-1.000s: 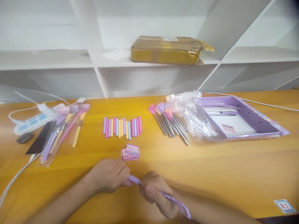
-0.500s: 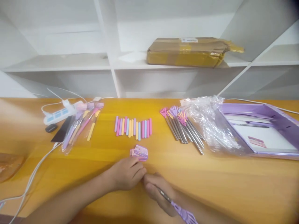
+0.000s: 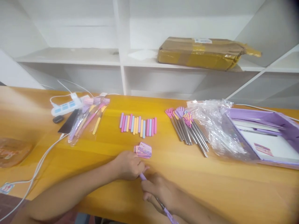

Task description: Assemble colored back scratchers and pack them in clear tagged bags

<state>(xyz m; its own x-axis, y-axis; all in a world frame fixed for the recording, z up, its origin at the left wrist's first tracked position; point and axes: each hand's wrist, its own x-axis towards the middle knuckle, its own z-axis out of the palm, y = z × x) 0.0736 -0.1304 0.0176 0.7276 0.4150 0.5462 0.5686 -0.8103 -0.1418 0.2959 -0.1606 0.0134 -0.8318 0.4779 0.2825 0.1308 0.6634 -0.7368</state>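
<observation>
A back scratcher with a purple grip [image 3: 142,176] runs slantwise between my hands, above the table's near side. My left hand [image 3: 130,165] is closed round the grip's far end. My right hand [image 3: 160,190] wraps the scratcher lower down; its metal rod [image 3: 160,203] comes out below the fingers. The purple head [image 3: 170,216] is partly cut off by the bottom edge. Just beyond my left hand lies a small stack of pink-purple printed cards [image 3: 143,150]. Farther back, several coloured grip sleeves [image 3: 138,126] lie in a row.
Several metal-rod scratchers [image 3: 189,127] lie right of the sleeves, beside crumpled clear plastic bags [image 3: 215,124] and a purple box [image 3: 254,114]. At left are bagged scratchers [image 3: 87,119], a power strip [image 3: 67,107] and white cables [image 3: 43,160]. A taped carton [image 3: 201,54] sits on the shelf.
My hands came close together, hiding the grip between them, then parted slightly so that it shows again. The scratcher's head has swung lower. The whole view has shifted left.
</observation>
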